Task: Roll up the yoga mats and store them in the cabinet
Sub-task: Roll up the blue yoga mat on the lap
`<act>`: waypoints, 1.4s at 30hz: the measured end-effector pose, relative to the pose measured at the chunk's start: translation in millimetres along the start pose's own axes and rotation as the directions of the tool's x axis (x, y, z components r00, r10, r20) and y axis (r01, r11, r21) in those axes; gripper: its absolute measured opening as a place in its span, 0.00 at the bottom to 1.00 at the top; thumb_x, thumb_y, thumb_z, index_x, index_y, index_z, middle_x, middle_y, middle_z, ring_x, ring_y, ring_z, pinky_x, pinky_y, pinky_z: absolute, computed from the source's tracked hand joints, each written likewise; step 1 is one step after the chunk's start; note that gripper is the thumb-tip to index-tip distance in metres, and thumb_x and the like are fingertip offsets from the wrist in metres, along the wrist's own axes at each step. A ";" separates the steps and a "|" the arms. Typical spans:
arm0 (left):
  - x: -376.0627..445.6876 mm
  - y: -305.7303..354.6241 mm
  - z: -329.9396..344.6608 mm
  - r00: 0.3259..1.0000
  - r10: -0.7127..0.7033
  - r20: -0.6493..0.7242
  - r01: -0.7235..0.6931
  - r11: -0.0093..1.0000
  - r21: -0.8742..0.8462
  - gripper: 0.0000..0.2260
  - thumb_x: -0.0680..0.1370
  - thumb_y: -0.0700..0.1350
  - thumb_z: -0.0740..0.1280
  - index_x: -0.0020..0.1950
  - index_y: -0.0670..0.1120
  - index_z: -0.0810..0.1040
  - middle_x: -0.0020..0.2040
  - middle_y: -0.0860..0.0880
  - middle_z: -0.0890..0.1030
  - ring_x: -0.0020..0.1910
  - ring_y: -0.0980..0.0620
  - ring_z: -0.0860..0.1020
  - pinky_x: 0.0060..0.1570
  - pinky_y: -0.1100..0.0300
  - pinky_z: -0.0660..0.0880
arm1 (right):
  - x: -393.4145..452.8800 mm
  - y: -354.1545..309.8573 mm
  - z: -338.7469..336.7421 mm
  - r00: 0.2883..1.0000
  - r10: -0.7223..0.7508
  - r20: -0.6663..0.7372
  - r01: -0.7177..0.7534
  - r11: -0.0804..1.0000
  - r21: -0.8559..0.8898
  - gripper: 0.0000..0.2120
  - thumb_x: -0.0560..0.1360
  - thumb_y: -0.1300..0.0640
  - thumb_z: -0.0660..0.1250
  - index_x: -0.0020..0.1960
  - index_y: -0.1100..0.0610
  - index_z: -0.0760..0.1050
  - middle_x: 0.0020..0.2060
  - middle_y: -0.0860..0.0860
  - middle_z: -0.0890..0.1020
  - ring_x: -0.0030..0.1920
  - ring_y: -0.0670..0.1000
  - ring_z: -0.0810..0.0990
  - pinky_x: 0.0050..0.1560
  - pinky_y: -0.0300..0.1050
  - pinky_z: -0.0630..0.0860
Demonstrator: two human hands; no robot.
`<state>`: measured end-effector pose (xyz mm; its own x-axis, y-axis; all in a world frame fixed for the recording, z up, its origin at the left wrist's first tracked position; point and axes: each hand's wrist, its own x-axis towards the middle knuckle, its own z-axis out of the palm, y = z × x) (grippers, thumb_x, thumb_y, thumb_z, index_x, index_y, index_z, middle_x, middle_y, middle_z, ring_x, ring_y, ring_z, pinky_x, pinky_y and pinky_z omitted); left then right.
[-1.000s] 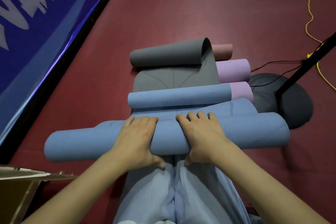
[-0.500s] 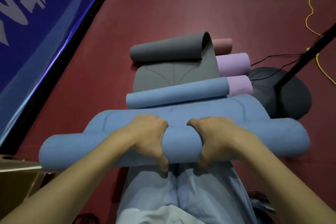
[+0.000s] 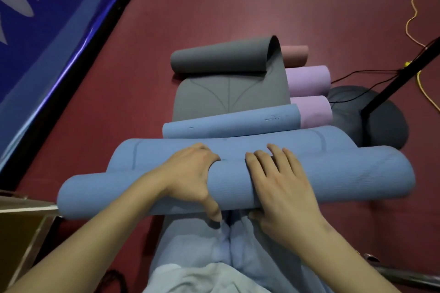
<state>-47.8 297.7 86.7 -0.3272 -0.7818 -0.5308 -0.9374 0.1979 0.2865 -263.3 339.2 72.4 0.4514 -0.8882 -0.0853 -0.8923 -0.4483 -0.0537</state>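
While the red floor (image 3: 214, 7) carries the whole pile, nothing here has reached a cabinet; no cabinet in view. Blue banner (image 3: 35, 19) along the left edge. Big blue mat (image 3: 333, 173) lies crosswise, just ahead of the person's knees, mostly rolled, with a short flat tail (image 3: 238, 147) left beyond the roll. Grey mat (image 3: 228, 93) farther out, only its far end curled over, most of it flat. Second blue roll (image 3: 228, 123) between the two looks finished. Two purple rolls (image 3: 309, 78) and one pink roll (image 3: 295, 56) at right, done. Left hand (image 3: 192, 178): grip curled round the big roll, thumb under. Right hand (image 3: 278, 185): fingers spread flat, pressing on top. Judgement: rolling partway, storage all still ahead
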 end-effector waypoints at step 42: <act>21.7 -36.7 -35.1 0.950 0.051 -0.308 -0.097 0.986 -0.135 0.27 0.70 0.72 0.64 0.60 0.58 0.81 0.54 0.63 0.84 0.53 0.61 0.80 0.57 0.51 0.77 | 91.2 18.2 -12.6 0.977 -0.033 0.213 0.032 0.999 0.010 0.47 0.54 0.29 0.78 0.63 0.52 0.65 0.60 0.51 0.74 0.61 0.57 0.72 0.65 0.55 0.65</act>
<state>-16.4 252.8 92.7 -0.3225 -0.9145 -0.2442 -0.8765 0.1912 0.4418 -238.5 248.8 76.2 0.4727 -0.8310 -0.2932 -0.8772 -0.4756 -0.0661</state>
